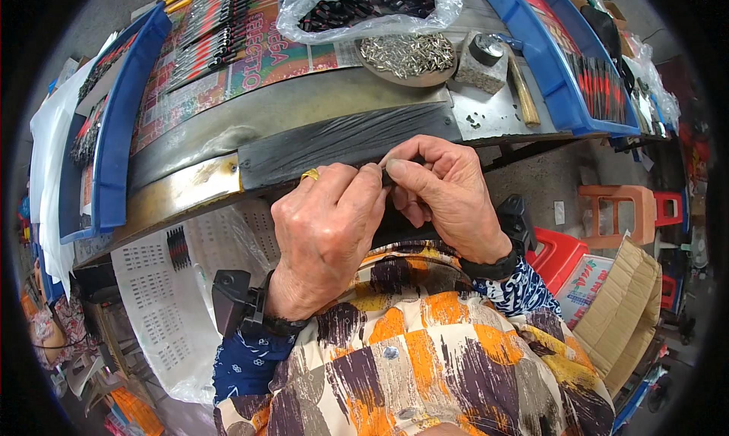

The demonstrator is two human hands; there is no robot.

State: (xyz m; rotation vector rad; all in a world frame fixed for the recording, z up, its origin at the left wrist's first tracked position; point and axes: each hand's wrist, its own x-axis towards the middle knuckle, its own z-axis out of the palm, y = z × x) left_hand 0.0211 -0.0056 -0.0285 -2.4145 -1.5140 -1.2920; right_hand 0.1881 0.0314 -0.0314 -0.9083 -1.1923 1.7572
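My left hand (326, 227) and my right hand (452, 197) meet at the table's front edge, in front of a black padded strip (342, 144). Thumbs and fingertips of both are pinched together around something small and dark, mostly hidden by the fingers. A yellow ring sits on a left-hand finger. Beyond them, a shallow bowl (399, 78) is heaped with small silvery metal pieces (406, 53). To its right stands a stone block (482, 72) with a round metal piece on top, beside a hammer (524, 94) with a wooden handle.
Behind the bowl is a clear plastic bag (444, 7) of black items. Blue trays (118, 140) flank the table, holding red-and-black strips; more strips (216, 37) lie in rows on a printed sheet. Below right are a red stool (558, 254) and cardboard (623, 307).
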